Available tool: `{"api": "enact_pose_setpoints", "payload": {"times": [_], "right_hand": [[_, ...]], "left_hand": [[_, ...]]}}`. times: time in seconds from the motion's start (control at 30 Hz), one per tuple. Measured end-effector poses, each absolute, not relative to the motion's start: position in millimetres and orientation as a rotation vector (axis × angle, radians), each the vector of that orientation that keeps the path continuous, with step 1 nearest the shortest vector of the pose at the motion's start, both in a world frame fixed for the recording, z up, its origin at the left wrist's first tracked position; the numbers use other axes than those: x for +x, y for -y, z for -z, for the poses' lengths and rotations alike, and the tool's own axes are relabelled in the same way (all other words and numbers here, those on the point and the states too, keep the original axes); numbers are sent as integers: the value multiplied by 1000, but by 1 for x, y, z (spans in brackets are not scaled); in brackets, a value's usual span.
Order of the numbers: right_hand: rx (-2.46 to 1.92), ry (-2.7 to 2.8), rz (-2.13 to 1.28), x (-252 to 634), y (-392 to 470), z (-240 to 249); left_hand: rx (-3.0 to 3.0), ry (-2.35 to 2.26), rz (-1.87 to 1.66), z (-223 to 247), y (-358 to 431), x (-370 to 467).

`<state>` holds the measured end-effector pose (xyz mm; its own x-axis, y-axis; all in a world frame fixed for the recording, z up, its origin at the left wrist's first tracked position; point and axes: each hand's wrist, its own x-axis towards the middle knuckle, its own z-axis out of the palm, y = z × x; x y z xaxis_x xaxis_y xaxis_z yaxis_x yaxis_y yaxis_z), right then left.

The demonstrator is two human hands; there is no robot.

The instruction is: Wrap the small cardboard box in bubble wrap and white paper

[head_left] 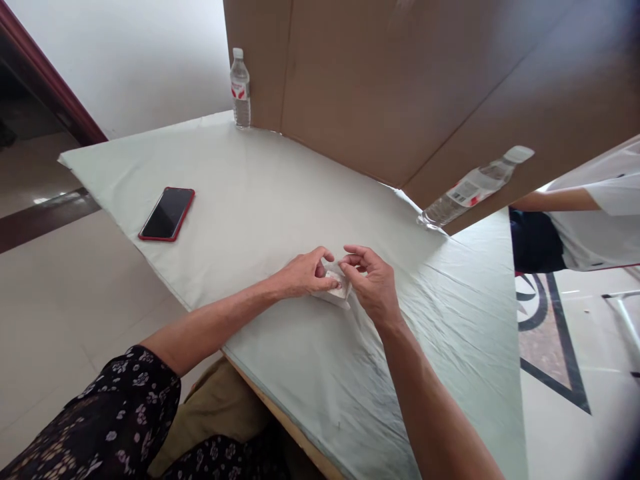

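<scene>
Between my hands a small whitish box-like object (341,301) rests on the cloth-covered table, its top partly covered by my fingers. My left hand (313,272) grips it from the left, thumb laid across the top and index finger curled above. On the other side, my right hand (369,275) pinches thumb and index finger together at the object's upper right edge. Something thin and pale, perhaps clear film, seems to be at those fingertips, but it is too small to make out.
A red-cased phone (167,214) lies on the pale green tablecloth (280,193) to the left. Brown cardboard panels (350,87) stand behind, with one water bottle (241,93) at the far left and another bottle (473,190) at the right. A person's arm (560,200) shows beyond the panel.
</scene>
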<state>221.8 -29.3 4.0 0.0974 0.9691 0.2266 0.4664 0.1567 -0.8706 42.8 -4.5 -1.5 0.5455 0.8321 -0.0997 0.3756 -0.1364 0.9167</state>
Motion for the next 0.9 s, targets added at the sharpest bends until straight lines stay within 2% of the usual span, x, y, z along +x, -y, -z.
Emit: {"api": "enact_pose_setpoints", "payload": {"times": [0.3,0.63,0.77,0.9], "right_hand": [[-1425,1731,-305,218,59,7],[-1273,2036,32,225,72,12],[-1238,1831,-46,229,79,14],[-1370,1573,-425,246,73,22]], "left_hand": [[1698,-945,-589,10,4,45],[1484,-789,-452,-8,-2,37],[1500,-788,-426,-8,-5,34],[1601,-896,-457,-10,-8,27]]}}
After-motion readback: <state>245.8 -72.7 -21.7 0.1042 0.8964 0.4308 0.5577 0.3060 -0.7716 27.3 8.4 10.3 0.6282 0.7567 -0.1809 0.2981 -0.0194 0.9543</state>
